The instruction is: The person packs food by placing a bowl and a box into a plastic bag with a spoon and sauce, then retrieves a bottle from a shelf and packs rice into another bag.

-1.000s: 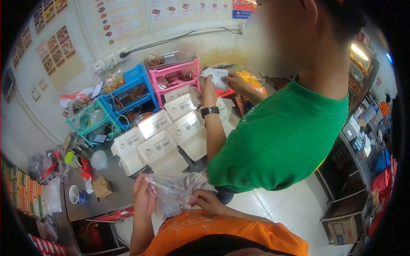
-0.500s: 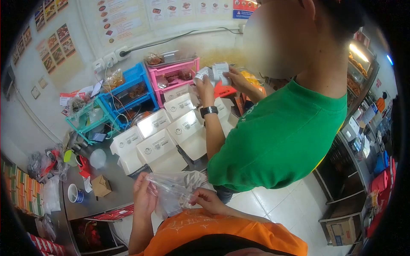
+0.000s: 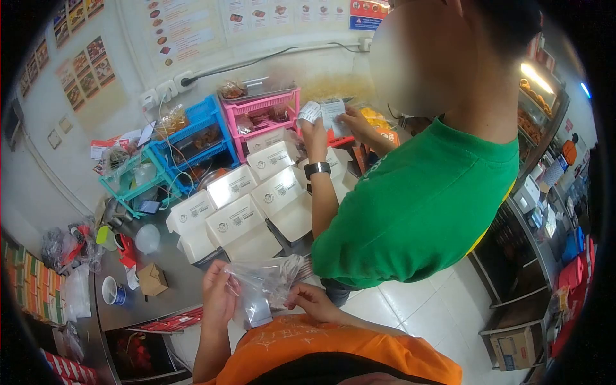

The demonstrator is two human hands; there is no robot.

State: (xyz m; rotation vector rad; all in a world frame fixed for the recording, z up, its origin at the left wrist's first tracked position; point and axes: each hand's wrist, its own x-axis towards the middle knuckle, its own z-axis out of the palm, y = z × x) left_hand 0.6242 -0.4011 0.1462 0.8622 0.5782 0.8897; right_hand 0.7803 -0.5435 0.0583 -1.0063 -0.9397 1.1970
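A clear plastic bag [image 3: 260, 289] is stretched between my two hands, just above my orange shirt. My left hand [image 3: 219, 292] pinches its left edge, fingers closed on the film. On the other side my right hand [image 3: 309, 301] grips the bag's right edge with thumb and fingers together. Something pale shows through the bottom of the bag. Beyond the bag, several open white boxes [image 3: 237, 221] stand in rows on the dark table [image 3: 183, 279].
A person in a green shirt [image 3: 423, 205] stands at the right, holding paper slips [image 3: 332, 115] over the boxes. Blue [image 3: 202, 119] and pink racks [image 3: 266, 102] line the wall. A small brown box [image 3: 153, 280] and a cup [image 3: 113, 290] stand on the table's left part.
The bag has shifted and spread a little between my hands, which stay closed on it. The other person's hands and slips have moved slightly right.
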